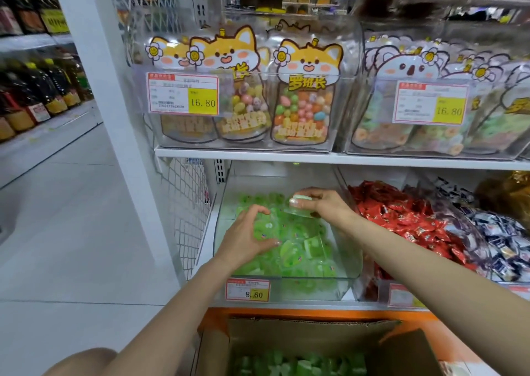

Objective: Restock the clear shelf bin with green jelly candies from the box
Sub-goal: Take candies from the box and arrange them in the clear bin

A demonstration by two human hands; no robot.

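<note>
- The white metal shelf (258, 153) has two levels in my view, and I reach into the lower one.
- The brown cardboard box (286, 335) stands open below the shelf edge, with green jelly candies (301, 365) lying inside it.
- The clear plastic shelf bin (348, 269) sits on the lower level, just beside a bin of red wrapped sweets (401, 217).
- A heap of green jellies (301, 246) covers the bottom of the clear bin.
- My left hand (246, 238) rests on this heap with thumb and fingers curved like a C; I cannot tell if it grips one.
- My right hand (324, 203) is above the heap, at the back of the bin.
- Its fingertips pinch one small clear cup of green jelly (298, 207).
- A red and yellow price label (248, 289) on the bin's front wall reads 8.60.
</note>
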